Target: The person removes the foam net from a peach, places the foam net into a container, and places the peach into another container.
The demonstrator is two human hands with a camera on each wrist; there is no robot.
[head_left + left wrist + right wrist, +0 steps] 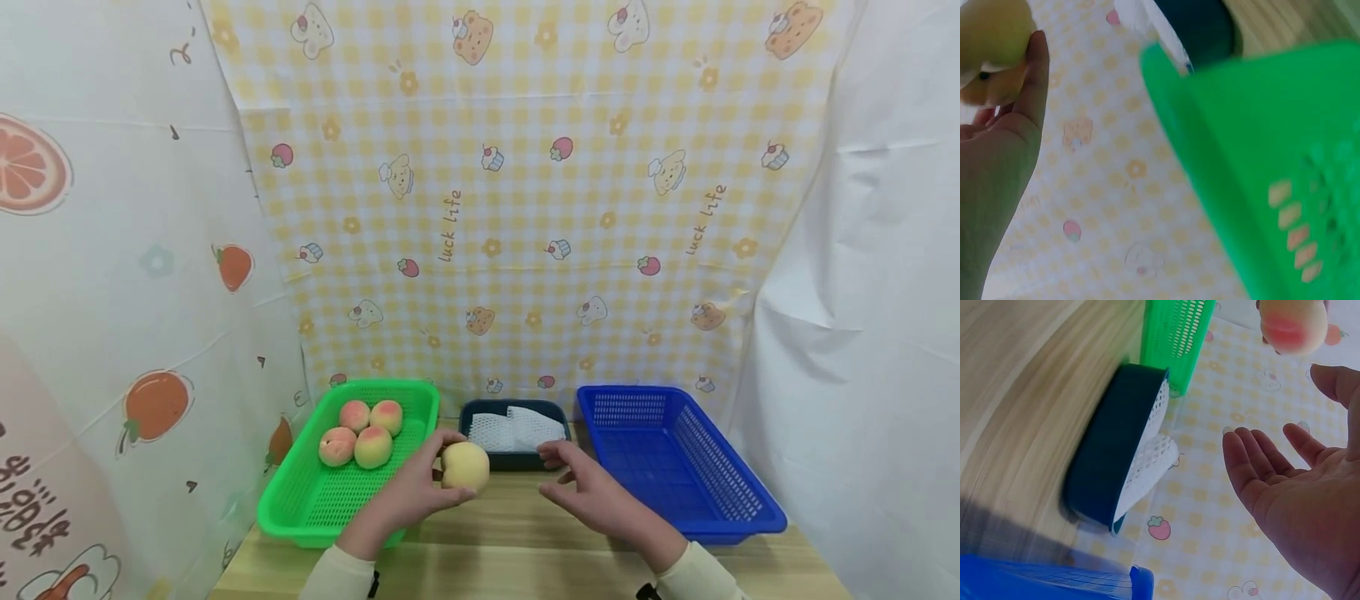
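Observation:
A pale yellow peach (466, 467) is gripped by my left hand (420, 487), held above the table between the green basket and the small dark tray. In the right wrist view the same peach (1292, 326) shows a red blush. My right hand (592, 492) hovers to the right of it, fingers loosely bent and nothing in them, apart from the peach. White foam net sleeves (516, 429) lie in the dark green tray (517, 460) behind the hands. Several pink-yellow peaches (373, 447) rest in the green basket (300, 500) at the left.
A blue basket (675, 475) stands on the right, its mesh floor showing. All containers sit on a wooden table (510, 558). A yellow checked cloth (525, 208) hangs behind, with white printed cloth (150, 275) at the left side.

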